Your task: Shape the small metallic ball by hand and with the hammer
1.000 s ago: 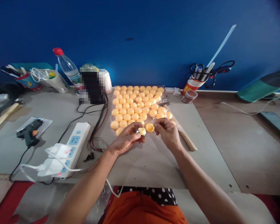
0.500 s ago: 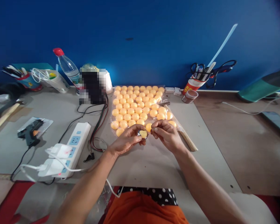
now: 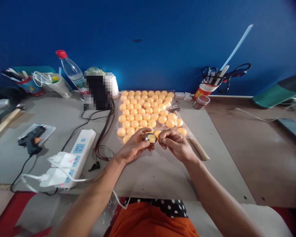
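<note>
My left hand (image 3: 136, 144) is closed around a small, round, shiny silver piece with a pale yellow face (image 3: 152, 138), held between thumb and fingers. Close on its right, my right hand (image 3: 174, 143) has thumb and forefinger pinched together at the piece's edge; whatever is in that pinch is too small or hidden to make out. Just behind the fingers, an orange ball (image 3: 157, 133) shows only in part. Beyond both hands, several rows of orange balls (image 3: 138, 117) lie in clear plastic wrap on the table.
A hammer (image 3: 198, 149) lies right of the balls. Leftward are a power strip (image 3: 82, 148) with plugged-in chargers, cables and a glue gun (image 3: 33, 140). A bottle (image 3: 72, 70) and a red cup of tools (image 3: 204, 89) stand by the blue wall. A phone (image 3: 293, 130) lies far right.
My right hand has moved slightly left and down, closer to the silver piece, now covering more of the orange ball behind it. The silver piece has turned and moved slightly; my left hand keeps its hold.
</note>
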A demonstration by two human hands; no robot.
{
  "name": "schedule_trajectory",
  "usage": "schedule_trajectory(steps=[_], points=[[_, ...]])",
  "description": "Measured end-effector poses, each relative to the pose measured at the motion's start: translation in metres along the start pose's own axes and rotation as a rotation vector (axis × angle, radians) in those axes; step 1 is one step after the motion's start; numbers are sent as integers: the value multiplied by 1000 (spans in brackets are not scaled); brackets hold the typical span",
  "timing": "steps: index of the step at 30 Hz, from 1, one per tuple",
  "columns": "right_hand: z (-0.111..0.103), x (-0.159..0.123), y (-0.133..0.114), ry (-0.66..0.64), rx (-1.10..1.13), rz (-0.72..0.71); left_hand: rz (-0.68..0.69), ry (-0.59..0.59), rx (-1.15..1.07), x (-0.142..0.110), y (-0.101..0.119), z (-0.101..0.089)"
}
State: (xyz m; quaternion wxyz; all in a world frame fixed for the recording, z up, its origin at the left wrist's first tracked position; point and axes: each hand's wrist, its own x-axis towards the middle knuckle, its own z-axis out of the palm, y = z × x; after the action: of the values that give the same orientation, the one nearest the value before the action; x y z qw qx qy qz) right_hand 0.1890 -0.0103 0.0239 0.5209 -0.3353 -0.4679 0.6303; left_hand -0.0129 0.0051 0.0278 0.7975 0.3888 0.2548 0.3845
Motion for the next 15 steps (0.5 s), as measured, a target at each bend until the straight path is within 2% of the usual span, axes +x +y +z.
schedule_trajectory(steps=[7,15], points=[[-1,-1,4,-74,-1,-51,21,-1,-12,3,-4,-4],[3,-2,0,-14,-145,-184,10,7,-21,2,-3,-4]])
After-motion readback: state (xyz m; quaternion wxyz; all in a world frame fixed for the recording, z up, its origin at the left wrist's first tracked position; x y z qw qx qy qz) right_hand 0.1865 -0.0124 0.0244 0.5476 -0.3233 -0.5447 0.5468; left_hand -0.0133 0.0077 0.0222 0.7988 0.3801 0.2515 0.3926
